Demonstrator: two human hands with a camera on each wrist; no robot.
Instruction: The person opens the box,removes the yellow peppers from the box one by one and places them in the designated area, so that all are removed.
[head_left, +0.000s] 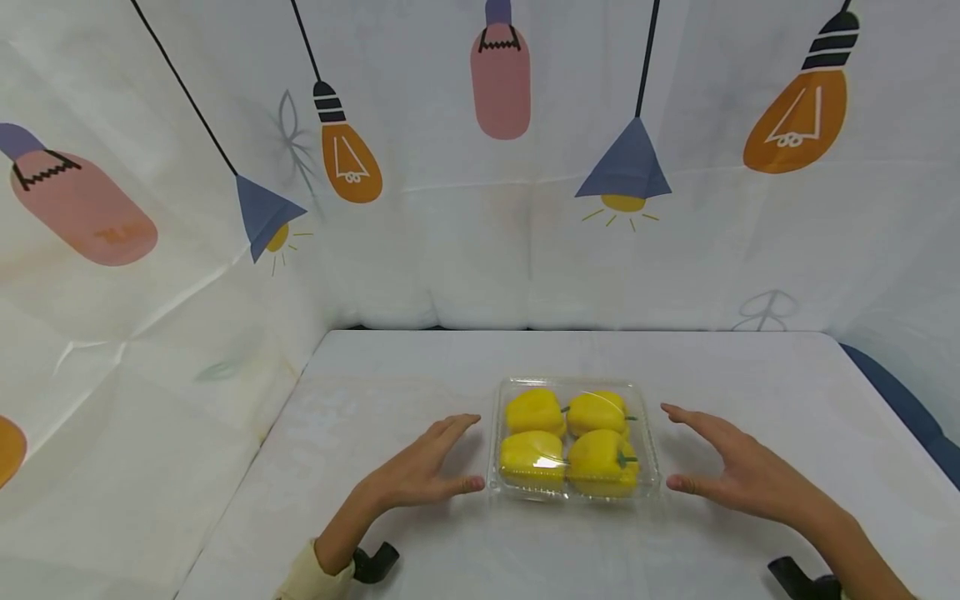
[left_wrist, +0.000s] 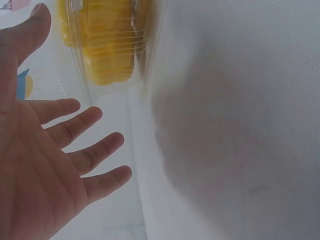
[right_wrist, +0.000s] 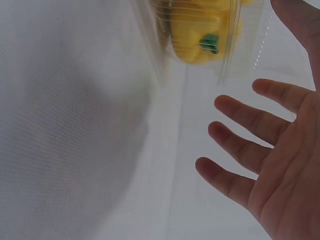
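Note:
Several yellow bell peppers (head_left: 603, 462) with green stems sit in a clear plastic box (head_left: 651, 442) on the white table, in two rows. My left hand (head_left: 420, 467) is beside the box's left side, fingers spread and thumb apart, its palm toward the box. On the other side my right hand (head_left: 738, 467) mirrors it, fingertips a short way from the right wall. Both wrist views show a gap between the fingers and the plastic box (left_wrist: 75, 50). A green stem (right_wrist: 209, 43) shows through the wall in the right wrist view. Neither hand holds anything.
The white-covered table (head_left: 405, 367) extends around the box. Behind it and to the left hangs a white cloth (head_left: 465, 250) printed with lamps and bulbs. A dark blue object (head_left: 900, 400) shows past the table's right edge. Black wrist mounts (head_left: 375, 562) sit below the hands.

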